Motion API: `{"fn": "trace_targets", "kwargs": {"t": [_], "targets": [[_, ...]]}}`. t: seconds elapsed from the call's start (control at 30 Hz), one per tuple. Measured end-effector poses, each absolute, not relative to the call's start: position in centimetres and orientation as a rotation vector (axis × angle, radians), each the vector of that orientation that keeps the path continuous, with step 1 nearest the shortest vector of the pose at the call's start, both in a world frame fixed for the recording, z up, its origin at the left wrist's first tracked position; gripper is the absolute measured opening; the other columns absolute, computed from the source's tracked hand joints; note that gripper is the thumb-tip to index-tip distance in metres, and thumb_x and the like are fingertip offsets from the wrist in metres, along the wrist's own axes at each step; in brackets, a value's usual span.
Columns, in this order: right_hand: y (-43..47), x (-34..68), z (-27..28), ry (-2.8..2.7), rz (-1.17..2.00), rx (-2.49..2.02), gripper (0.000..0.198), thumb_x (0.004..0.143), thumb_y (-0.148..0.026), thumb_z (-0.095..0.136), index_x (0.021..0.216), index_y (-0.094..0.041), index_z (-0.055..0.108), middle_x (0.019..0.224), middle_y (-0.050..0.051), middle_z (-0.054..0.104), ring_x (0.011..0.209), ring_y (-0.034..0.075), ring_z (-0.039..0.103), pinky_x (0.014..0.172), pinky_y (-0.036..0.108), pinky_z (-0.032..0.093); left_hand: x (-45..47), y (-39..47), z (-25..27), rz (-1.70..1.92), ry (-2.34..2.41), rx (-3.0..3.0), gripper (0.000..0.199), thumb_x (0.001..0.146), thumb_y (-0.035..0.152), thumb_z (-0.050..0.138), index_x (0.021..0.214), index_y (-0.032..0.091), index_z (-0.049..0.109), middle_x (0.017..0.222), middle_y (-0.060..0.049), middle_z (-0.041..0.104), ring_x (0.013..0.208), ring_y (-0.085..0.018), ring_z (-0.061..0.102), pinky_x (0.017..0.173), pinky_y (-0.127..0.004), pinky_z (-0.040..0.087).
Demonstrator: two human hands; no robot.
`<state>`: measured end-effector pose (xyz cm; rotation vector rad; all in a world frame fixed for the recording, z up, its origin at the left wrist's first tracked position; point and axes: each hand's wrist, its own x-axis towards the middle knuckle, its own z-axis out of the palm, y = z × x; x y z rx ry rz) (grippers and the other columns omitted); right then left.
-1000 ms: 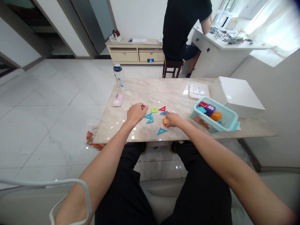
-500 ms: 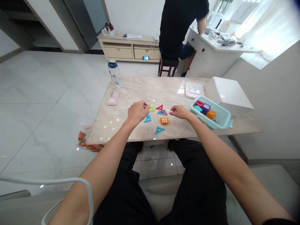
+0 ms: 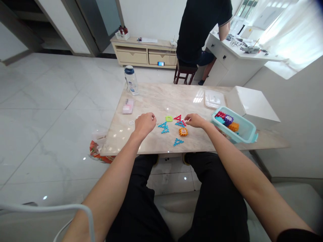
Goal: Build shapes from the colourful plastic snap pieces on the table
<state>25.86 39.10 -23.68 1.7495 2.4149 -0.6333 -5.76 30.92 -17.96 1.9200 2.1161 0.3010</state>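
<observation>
My left hand (image 3: 145, 123) is above the table's left half, its fingers curled in; whatever they hold, if anything, is hidden. It partly covers one of two small white window pieces (image 3: 131, 122). To its right lie blue triangular building pieces (image 3: 164, 127) and a green square frame (image 3: 169, 118). My right hand (image 3: 194, 120) has its fingers apart beside a red triangle (image 3: 178, 117) and an overlapping blue and red pair (image 3: 180, 123); whether it touches them I cannot tell. Nearer me are an orange block with a white window (image 3: 183, 131) and another blue triangle (image 3: 178, 142).
A light blue bin (image 3: 246, 134) of coloured pieces stands right of my right hand, by a white box (image 3: 259, 104) and a clear lid (image 3: 214, 99). A water bottle (image 3: 131, 80) and a pink packet (image 3: 128, 107) are at left. A person (image 3: 202, 30) sits beyond the table.
My left hand has moved left, away from the green frame and blue triangles, towards the white window pieces. My right hand is now closer to the red and blue triangles. The view has shifted slightly.
</observation>
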Motion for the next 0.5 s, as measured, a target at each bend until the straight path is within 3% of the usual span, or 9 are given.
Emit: {"fn": "trace_targets", "kwargs": {"t": [0.23,0.5], "targets": [[36.2,24.9,-24.4,2.427,-0.502,1.326,0.075,0.079,-0.044,0.091,0.143,-0.016,0.064,0.145,0.016,0.066,0.131,0.033,0.063,0.110,0.038,0.051,-5.8,30.7,-17.9,0.202,2.130,1.919,0.035,0.100,0.038,0.052,0.116,0.026,0.081,0.117,-0.014,0.081,0.113,-0.036,0.073,0.098,-0.044,0.057],[34.6,23.5,-25.9,2.491,-0.261,1.238,0.056,0.087,-0.039,0.082,0.134,-0.015,0.066,0.142,0.019,0.065,0.132,0.035,0.061,0.108,0.042,0.051,-5.4,31.3,-18.2,0.224,2.121,1.943,0.034,0.101,0.042,0.054,0.114,0.027,0.081,0.117,-0.013,0.081,0.111,-0.036,0.074,0.099,-0.046,0.056]]}}
